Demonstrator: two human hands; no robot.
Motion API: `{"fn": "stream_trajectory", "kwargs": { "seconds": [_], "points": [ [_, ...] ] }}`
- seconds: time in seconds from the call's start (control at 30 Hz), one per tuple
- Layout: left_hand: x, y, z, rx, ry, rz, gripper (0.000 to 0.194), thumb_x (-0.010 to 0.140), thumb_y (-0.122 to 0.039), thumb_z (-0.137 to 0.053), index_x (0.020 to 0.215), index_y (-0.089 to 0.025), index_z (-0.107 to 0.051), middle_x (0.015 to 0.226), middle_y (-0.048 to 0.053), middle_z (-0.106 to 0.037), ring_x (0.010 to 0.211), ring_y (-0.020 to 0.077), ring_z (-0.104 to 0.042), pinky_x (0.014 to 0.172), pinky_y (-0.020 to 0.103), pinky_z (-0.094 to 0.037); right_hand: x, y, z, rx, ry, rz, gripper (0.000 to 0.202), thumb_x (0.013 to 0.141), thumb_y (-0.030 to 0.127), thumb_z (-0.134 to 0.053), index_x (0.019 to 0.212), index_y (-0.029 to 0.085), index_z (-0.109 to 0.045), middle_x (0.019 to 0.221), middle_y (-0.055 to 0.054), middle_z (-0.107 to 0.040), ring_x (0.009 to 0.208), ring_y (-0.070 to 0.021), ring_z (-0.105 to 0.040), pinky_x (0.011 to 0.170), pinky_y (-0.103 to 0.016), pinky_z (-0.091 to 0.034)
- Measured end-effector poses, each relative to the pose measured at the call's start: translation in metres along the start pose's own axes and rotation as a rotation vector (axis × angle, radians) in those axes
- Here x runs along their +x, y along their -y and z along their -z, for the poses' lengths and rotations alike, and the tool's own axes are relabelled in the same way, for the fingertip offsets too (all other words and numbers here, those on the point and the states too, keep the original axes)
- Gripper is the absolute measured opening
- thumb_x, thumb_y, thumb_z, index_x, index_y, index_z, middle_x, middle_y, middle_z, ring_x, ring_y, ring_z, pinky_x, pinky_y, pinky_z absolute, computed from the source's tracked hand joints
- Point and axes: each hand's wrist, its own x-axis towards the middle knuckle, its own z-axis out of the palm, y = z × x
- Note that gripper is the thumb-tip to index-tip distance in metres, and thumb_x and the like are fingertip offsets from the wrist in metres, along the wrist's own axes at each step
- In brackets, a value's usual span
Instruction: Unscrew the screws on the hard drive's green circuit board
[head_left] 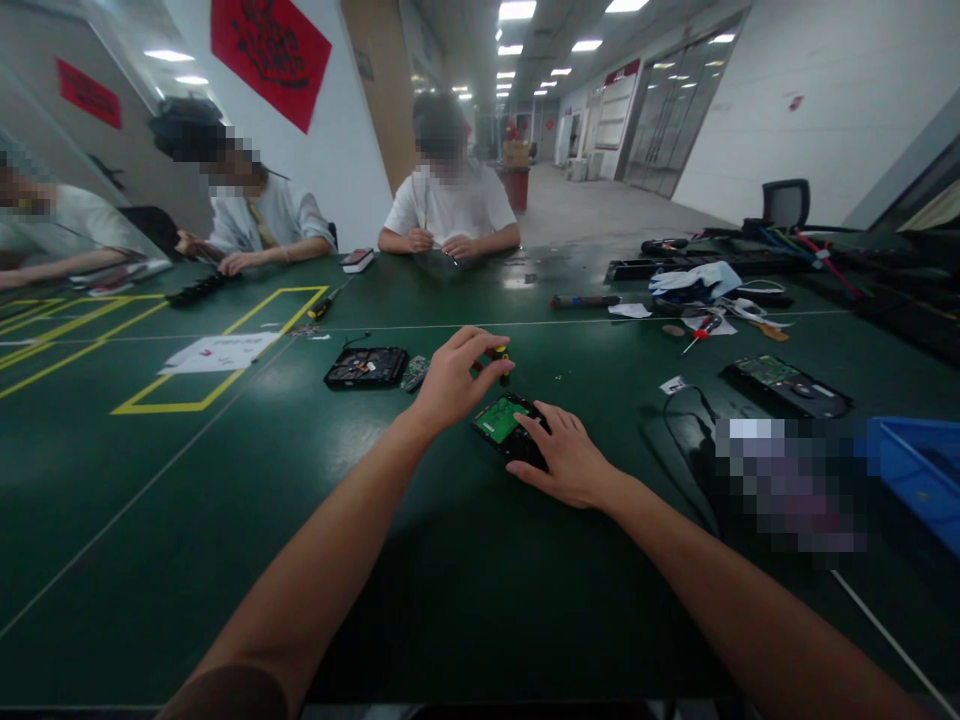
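A black hard drive with a green circuit board (501,418) lies on the dark green table in front of me. My right hand (562,452) rests on its right side, fingers spread over the board and the black casing. Above the drive's far edge, my left hand (463,375) pinches a small screwdriver with a yellow and black handle (502,357), held upright. The screwdriver's tip is too small to make out. Left of my left hand lie a pile of small metal parts (415,373) and an opened black drive (366,367).
Another drive (787,385) lies at the right, near a blue bin (922,470) and a black cable (686,480). Gloves (697,282) and a red screwdriver (701,332) lie further back. Several people sit across the table. White paper (217,353) is at the left.
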Motion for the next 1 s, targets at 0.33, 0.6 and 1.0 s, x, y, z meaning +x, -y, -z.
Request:
{"fn": "stream_trajectory", "kwargs": {
  "seconds": [0.33, 0.6, 1.0],
  "points": [
    [-0.002, 0.000, -0.006, 0.035, -0.050, 0.063, 0.031, 0.093, -0.023, -0.073, 0.123, -0.020, -0.065, 0.114, 0.006, -0.066, 0.096, 0.0161, -0.067, 0.075, 0.026, -0.060, -0.001, 0.001, 0.000, -0.016, 0.000, 0.009, 0.088, 0.096, 0.081, -0.034, 0.161, 0.022, -0.035, 0.163, -0.022, -0.032, 0.149, -0.0419, -0.030, 0.120, -0.059, -0.024],
    [-0.001, 0.002, -0.002, 0.025, -0.017, 0.025, 0.026, 0.096, -0.019, -0.067, 0.122, -0.020, -0.068, 0.114, 0.007, -0.067, 0.099, 0.0168, -0.066, 0.077, 0.027, -0.060, 0.000, -0.002, -0.005, -0.021, -0.022, 0.029, 0.088, 0.096, 0.081, -0.034, 0.160, 0.021, -0.037, 0.162, -0.023, -0.033, 0.148, -0.0429, -0.031, 0.119, -0.061, -0.024],
    [0.004, -0.002, 0.008, -0.003, 0.053, -0.036, 0.030, 0.101, -0.013, -0.057, 0.127, -0.020, -0.069, 0.117, 0.008, -0.071, 0.107, 0.0192, -0.068, 0.093, 0.036, -0.057, 0.001, 0.000, -0.001, -0.029, 0.007, 0.001, 0.088, 0.096, 0.081, -0.037, 0.162, 0.023, -0.034, 0.162, -0.022, -0.032, 0.147, -0.0433, -0.033, 0.118, -0.060, -0.026]
  ]
}}
